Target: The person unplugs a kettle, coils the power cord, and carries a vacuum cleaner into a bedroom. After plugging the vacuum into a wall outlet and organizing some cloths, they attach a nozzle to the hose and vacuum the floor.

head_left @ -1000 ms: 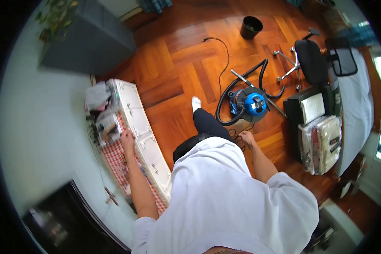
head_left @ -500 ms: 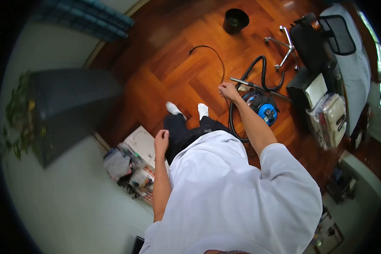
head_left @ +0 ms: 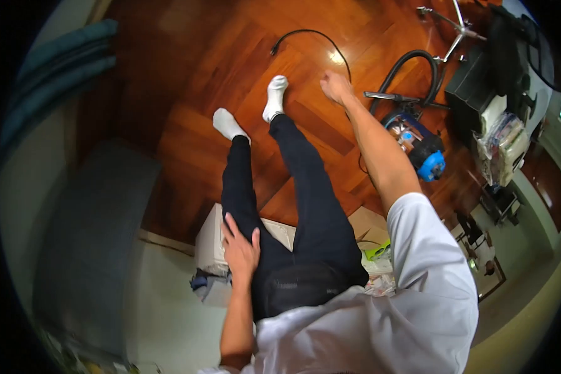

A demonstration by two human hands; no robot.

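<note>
My left hand point(head_left: 240, 250) is open, fingers stretched and a little apart, over the dark trousers point(head_left: 318, 193) at my thigh. In front of me my right arm reaches out over the wooden floor, and my right hand point(head_left: 336, 87) is closed. What its fingers hold, if anything, is hidden. A black power cord point(head_left: 315, 31) curves across the floor, its plug end to the left, and passes close to or behind my right hand. Right of that forearm lies a blue and black vacuum cleaner point(head_left: 417, 146) with a black hose point(head_left: 411, 56) and a metal tube point(head_left: 389, 96).
My white-socked feet point(head_left: 229, 123) stand on the parquet floor point(head_left: 193, 143). A chair base point(head_left: 460, 31), a black box point(head_left: 470, 75) and plastic-wrapped items point(head_left: 502, 143) are at right. A dark grey piece of furniture point(head_left: 93, 243) stands left, near a white box point(head_left: 210, 243).
My view has tilted and turned, so more of my legs shows and the plant pot has left the view. My left hand's fingers have spread over my thigh. My right hand stays closed.
</note>
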